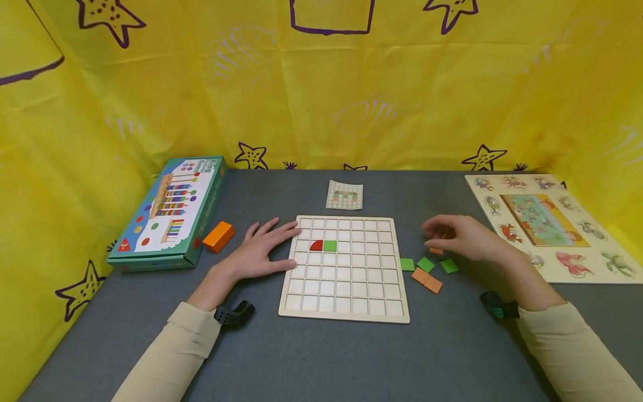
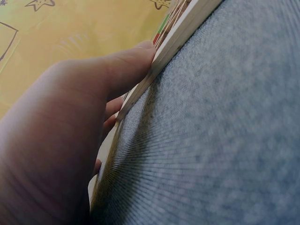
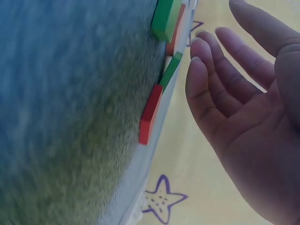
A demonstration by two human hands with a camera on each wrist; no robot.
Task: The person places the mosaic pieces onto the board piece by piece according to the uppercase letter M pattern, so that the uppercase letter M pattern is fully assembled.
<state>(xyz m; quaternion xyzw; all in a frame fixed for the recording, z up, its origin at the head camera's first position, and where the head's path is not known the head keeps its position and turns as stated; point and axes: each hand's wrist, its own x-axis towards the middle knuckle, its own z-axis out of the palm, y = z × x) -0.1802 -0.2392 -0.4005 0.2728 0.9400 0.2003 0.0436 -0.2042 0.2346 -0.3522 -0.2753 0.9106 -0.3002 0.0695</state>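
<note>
A wooden grid board (image 1: 346,288) lies flat on the table, with a red quarter-round tile (image 1: 316,245) and a green square tile (image 1: 329,245) side by side in its cells. My left hand (image 1: 261,252) rests at the board's left edge, fingers spread and thumb touching the rim. To the right of the board, my right hand (image 1: 467,237) hovers over loose tiles, fingers loosely bent. Between its thumb and fingers nothing shows in the right wrist view. Near it lie several green tiles (image 1: 449,266), a pair of orange tiles (image 1: 427,281) and a partly hidden orange tile (image 1: 436,251).
Behind the board lies a small pattern card (image 1: 344,195). A boxed ring-counting toy (image 1: 173,209) and an orange block (image 1: 218,237) are at left. A sea-animal puzzle board (image 1: 547,223) lies at right, partly behind the right forearm. A yellow curtain (image 1: 321,100) stands along the back.
</note>
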